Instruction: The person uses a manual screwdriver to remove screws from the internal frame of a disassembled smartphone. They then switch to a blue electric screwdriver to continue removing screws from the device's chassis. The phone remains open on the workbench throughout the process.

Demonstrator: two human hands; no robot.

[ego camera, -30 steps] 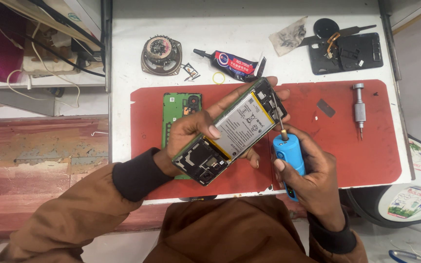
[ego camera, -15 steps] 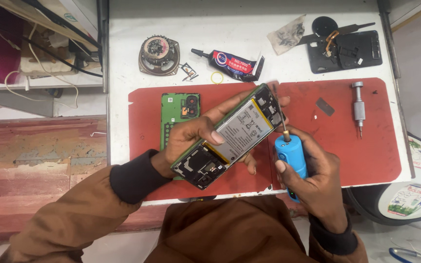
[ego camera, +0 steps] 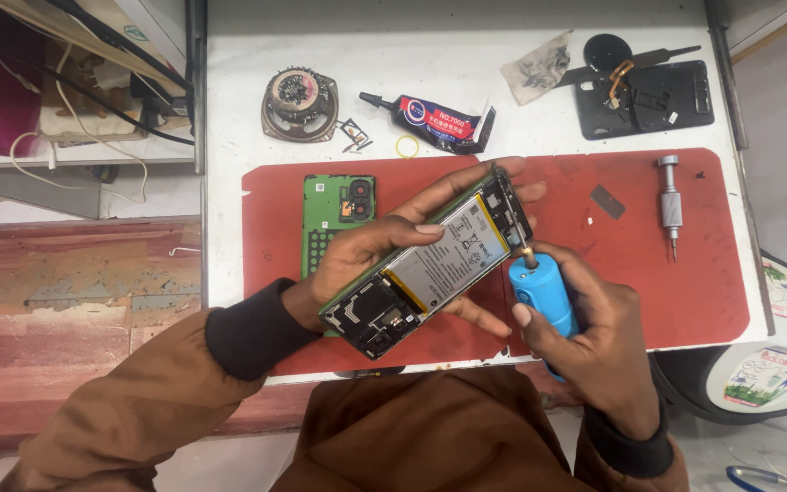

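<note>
One opened phone (ego camera: 430, 269), one blue screwdriver (ego camera: 546, 296) (both gripped)

White bench (ego camera: 229, 137) — red mat (ego camera: 685, 292), glue tube (ego camera: 434, 118), speaker (ego camera: 298, 104).

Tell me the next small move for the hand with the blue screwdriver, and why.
Probably keep the bit seated and turn it. The right hand holds the blue screwdriver with its tip at the upper edge of the opened phone, which the left hand grips tilted above the red mat.
</note>
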